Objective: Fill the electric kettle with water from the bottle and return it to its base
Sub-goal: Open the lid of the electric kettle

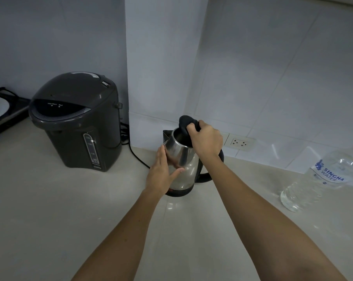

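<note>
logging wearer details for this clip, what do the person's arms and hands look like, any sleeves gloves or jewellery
Both forearms are bare as far up as the frame shows: no sleeves in view. The left hand and right hand wear no gloves. No watch, bracelet or ring shows on the wrists or visible fingers.

The steel kettle [183, 159] stands upright on its black base [178, 192], black lid [186, 126] raised, while the clear water bottle [321, 179] lies well right

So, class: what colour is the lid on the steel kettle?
Black. The lid, lifted by the right hand, shows best in the head view.
</note>
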`<state>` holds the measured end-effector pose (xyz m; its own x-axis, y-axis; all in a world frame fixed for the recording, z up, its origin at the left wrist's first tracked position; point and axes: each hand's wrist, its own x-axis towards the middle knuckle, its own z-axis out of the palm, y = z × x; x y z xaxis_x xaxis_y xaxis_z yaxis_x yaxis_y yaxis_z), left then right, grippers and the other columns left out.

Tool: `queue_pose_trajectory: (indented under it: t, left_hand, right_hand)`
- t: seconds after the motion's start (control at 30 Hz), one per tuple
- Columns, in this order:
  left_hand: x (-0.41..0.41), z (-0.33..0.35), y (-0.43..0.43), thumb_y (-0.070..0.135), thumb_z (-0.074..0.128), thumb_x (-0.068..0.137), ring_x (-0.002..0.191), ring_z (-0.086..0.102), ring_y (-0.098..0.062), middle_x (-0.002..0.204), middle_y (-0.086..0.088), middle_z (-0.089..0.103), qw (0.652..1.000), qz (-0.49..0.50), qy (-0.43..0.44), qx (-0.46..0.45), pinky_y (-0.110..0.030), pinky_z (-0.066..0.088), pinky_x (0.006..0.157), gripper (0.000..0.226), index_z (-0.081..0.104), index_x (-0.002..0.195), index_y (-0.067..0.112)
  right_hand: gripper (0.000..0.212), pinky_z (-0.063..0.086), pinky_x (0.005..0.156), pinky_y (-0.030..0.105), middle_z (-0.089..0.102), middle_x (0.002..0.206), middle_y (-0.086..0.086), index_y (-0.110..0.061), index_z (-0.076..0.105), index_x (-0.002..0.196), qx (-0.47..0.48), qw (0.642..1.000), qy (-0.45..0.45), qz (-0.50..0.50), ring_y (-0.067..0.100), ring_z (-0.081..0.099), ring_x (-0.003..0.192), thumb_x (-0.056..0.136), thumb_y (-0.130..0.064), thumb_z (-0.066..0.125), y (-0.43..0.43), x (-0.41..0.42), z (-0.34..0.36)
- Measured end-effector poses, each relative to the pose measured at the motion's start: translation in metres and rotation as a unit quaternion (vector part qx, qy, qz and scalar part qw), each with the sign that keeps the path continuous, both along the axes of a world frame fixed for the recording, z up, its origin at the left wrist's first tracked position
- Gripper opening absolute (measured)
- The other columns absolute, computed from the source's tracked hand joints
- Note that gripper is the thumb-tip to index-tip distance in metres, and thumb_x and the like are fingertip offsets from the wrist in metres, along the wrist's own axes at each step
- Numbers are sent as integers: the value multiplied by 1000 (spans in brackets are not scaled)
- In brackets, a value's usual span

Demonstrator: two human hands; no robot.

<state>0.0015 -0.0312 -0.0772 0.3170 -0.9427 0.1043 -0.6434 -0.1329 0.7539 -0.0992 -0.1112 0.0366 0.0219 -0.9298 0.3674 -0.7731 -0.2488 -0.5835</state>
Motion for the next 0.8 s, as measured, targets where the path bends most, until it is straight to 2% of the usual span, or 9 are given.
queue_pose_trajectory:
  t: [0.13, 0.27, 0.33, 0.43, 0.5, 0.57, 0.63, 0.7, 0.8]
  left_hand:
    - [1, 1, 1, 61, 62, 80, 145, 28, -24, 164, 2, 8, 1000, 3, 0, 5, -48, 38, 110, 110, -9, 154, 24]
    - [0, 1, 2, 60, 63, 81, 145, 28, -23, 164, 2, 10, 1000, 1, 4, 1, -46, 38, 110, 108, -8, 155, 23]
    - [0, 1, 2, 59, 63, 81, 144, 30, -22, 163, 2, 11, 1000, -3, 10, -2, -45, 39, 109, 107, -7, 155, 24]
    - [1, 2, 2, 59, 62, 82, 143, 32, -23, 164, 3, 9, 1000, -4, 17, -2, -46, 40, 108, 106, -7, 155, 25]
    - [0, 3, 2, 58, 62, 82, 143, 33, -23, 164, 4, 6, 1000, -5, 20, -3, -45, 40, 109, 106, -7, 155, 24]
    - [0, 3, 3, 58, 63, 82, 141, 37, -24, 164, 4, 7, 1000, -6, 21, -5, -45, 40, 108, 107, -7, 155, 24]
    - [0, 2, 3, 58, 63, 82, 139, 40, -24, 163, 4, 10, 1000, -5, 23, -6, -45, 42, 107, 107, -7, 155, 24]
    - [-1, 2, 4, 58, 63, 82, 139, 40, -24, 163, 3, 12, 1000, -4, 20, -6, -45, 42, 107, 106, -7, 155, 25]
    - [-1, 2, 5, 58, 62, 82, 136, 44, -25, 163, 3, 14, 1000, -3, 19, -3, -45, 44, 105, 106, -8, 155, 26]
  right_hand:
    - [34, 33, 52, 30, 46, 52, 3, -10, 49, 63, 3, 995, -94, 20, 22, 46, 54, 84, -36, 45, 1, -11, 4]
    - [36, 28, 50, 29, 38, 47, -5, -21, 39, 55, -3, 985, -173, 26, 12, 36, 47, 90, -28, 40, 2, -28, 5]
    - [38, 29, 51, 30, 41, 49, 0, -19, 40, 54, 0, 975, -224, 9, 13, 37, 48, 91, -26, 36, 2, -38, 1]
    - [43, 43, 61, 32, 67, 80, 17, -1, 60, 77, 29, 961, -275, -26, 25, 61, 73, 95, -26, 30, 3, -57, -15]
    - [45, 47, 73, 37, 69, 97, 19, 2, 62, 89, 58, 948, -311, -39, 30, 63, 93, 94, -27, 28, 3, -68, -28]
    - [42, 46, 78, 36, 70, 98, 12, -8, 65, 87, 76, 938, -338, -31, 28, 62, 99, 91, -29, 28, 5, -75, -36]
    - [39, 44, 77, 29, 70, 96, 1, -18, 67, 88, 84, 927, -364, -17, 22, 62, 101, 89, -28, 29, 7, -79, -42]
    - [39, 44, 76, 24, 70, 95, 3, -15, 66, 89, 90, 920, -381, -7, 22, 62, 103, 90, -28, 29, 8, -81, -49]
    - [39, 46, 82, 26, 70, 101, 7, -11, 67, 93, 103, 908, -405, 6, 19, 61, 106, 92, -27, 31, 9, -81, -50]
